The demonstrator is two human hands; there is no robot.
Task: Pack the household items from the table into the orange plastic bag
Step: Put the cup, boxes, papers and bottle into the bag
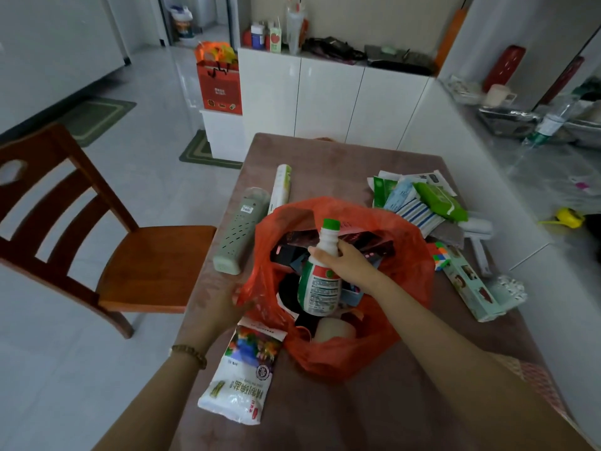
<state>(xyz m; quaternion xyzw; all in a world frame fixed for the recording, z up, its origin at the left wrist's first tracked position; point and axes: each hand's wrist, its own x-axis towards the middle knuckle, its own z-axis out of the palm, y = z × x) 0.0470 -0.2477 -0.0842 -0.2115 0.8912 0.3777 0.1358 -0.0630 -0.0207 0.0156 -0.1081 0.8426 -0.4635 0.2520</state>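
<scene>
The orange plastic bag (403, 255) sits open in the middle of the table (374, 411), with dark boxes and other items inside. My right hand (349, 263) grips a white bottle (320, 281) with a green cap by its neck, upright over the bag's mouth. My left hand (224, 307) holds the bag's left rim, partly hidden behind the plastic. A white salt packet (240, 372) lies just in front of the bag, beside my left wrist.
A green perforated case (239, 229) and a white roll (281, 183) lie left of the bag. Wipes and packets (419, 200), a lint roller (478, 236), a puzzle cube (439, 255) and a long box (471, 288) lie right. A wooden chair (97, 239) stands left.
</scene>
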